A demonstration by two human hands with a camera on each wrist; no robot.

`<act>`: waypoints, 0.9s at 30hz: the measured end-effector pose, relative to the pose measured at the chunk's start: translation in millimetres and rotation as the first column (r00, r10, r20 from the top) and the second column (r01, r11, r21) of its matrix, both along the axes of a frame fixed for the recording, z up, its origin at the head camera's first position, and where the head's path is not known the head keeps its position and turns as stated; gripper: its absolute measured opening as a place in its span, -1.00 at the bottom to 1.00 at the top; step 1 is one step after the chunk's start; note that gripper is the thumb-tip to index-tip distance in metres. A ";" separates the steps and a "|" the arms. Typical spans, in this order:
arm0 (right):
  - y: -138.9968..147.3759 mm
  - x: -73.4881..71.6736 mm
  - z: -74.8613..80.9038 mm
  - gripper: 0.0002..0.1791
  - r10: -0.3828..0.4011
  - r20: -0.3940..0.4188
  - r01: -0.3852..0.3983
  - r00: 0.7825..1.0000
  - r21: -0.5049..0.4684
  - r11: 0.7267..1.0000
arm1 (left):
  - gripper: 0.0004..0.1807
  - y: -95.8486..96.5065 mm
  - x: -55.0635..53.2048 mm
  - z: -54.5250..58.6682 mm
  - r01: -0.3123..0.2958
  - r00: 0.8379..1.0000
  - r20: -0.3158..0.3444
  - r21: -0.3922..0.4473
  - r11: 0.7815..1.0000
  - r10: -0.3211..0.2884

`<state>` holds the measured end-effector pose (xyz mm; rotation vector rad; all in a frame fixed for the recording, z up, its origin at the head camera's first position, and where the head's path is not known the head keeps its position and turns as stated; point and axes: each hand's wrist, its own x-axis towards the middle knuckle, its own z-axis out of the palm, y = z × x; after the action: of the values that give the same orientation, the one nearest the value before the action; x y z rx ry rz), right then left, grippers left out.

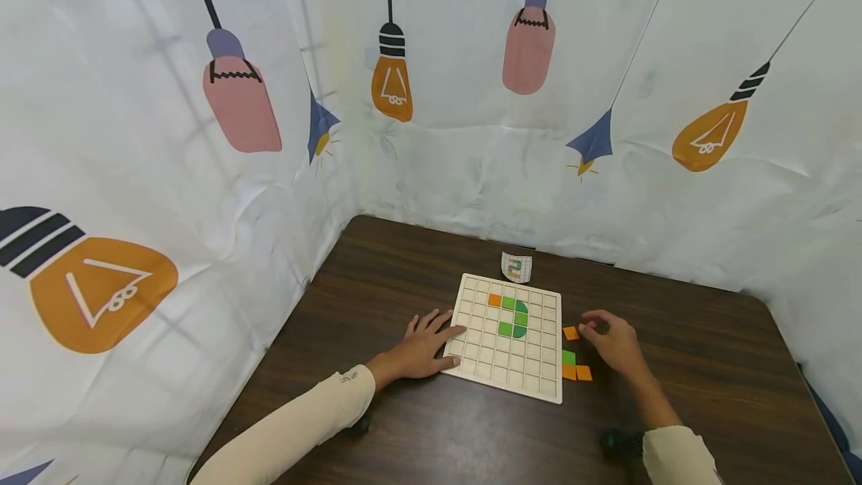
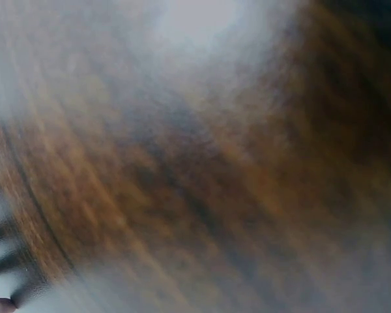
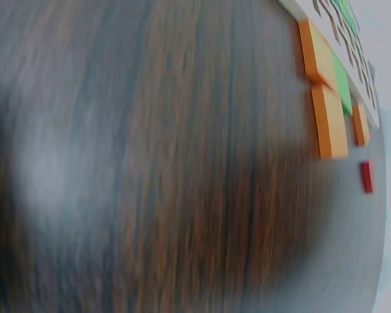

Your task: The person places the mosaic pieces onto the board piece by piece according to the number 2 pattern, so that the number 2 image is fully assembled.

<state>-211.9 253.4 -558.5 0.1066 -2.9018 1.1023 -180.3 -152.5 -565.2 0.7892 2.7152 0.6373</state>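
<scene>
A pale wooden grid board [image 1: 539, 369] lies on the table, bearing an orange square tile [image 1: 494, 299], several light green square tiles [image 1: 508, 303] and darker green rounded tiles [image 1: 519, 331]. My left hand [image 1: 420, 348] rests across the board's left edge with its fingers spread. Just right of the board, my right hand [image 1: 616, 343] hovers with bent fingers beside a loose orange tile [image 1: 571, 333]. A red piece [image 3: 367, 177] lies under its fingers in the right wrist view; nothing shows between the fingertips. Nearer me are a green tile [image 1: 569, 358] and two orange tiles [image 1: 584, 373].
A small paper card [image 1: 516, 268] with a printed coloured grid pattern lies behind the board. The dark wooden table [image 1: 700, 350] meets white curtains [image 1: 444, 171] printed with lamps at its back and left. The left wrist view is mostly blurred tabletop [image 2: 182, 195].
</scene>
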 end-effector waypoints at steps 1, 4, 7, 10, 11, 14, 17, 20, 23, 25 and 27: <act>2.5 0.4 -0.2 -0.69 0.001 0.008 -0.001 1.000 0.014 1.000 | -0.30 0.0 0.1 0.2 0.000 1.000 0.003 -0.001 1.000 0.000; 8.1 1.0 -2.2 -0.67 -0.007 0.032 0.005 0.999 0.052 0.999 | -0.30 -0.1 0.4 0.4 -0.001 1.000 0.004 -0.004 1.000 0.001; 12.1 1.9 -5.5 -0.65 -0.009 0.051 0.005 0.999 0.067 0.998 | -0.31 -0.1 0.7 0.8 0.000 1.000 0.003 -0.007 1.000 0.000; 14.4 2.0 -9.3 -0.62 -0.004 0.059 0.000 0.998 0.078 0.997 | -0.31 0.1 0.8 1.1 0.002 1.000 0.002 -0.008 1.000 -0.002; 14.8 1.9 -10.3 -0.61 0.001 0.060 -0.006 0.998 0.082 0.997 | -0.31 0.2 0.8 1.4 0.002 1.000 0.003 -0.007 1.000 -0.002; 15.1 0.6 -13.3 -0.58 0.021 0.058 -0.027 0.998 0.105 0.994 | -0.31 0.2 1.0 2.2 0.003 1.000 0.007 -0.007 1.000 -0.003; 15.1 -1.2 -15.9 -0.56 0.035 0.063 -0.043 0.997 0.123 0.991 | -0.31 0.2 1.1 2.6 0.005 1.000 0.010 -0.004 1.000 -0.004; 15.2 -2.2 -18.1 -0.55 0.040 0.064 -0.048 0.997 0.144 0.988 | -0.31 -0.1 0.7 1.6 0.005 1.000 0.008 -0.002 1.000 -0.005; 15.1 -2.1 -18.9 -0.56 0.039 0.059 -0.048 0.997 0.156 0.987 | -0.31 -0.1 0.4 1.1 0.006 1.000 0.007 0.000 1.000 -0.006; 15.2 -1.9 -19.2 -0.57 0.034 0.052 -0.042 0.998 0.153 0.987 | -0.31 -0.3 0.2 0.5 0.007 1.000 0.007 -0.001 1.000 -0.007; 15.2 -1.3 -19.8 -0.60 0.031 0.044 -0.038 0.999 0.147 0.988 | -0.31 -0.4 0.0 0.2 0.007 1.000 0.007 -0.003 1.000 -0.007</act>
<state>-213.2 268.6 -578.3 0.1398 -3.0278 0.9029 -180.2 -152.8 -565.1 0.7932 2.7051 0.6334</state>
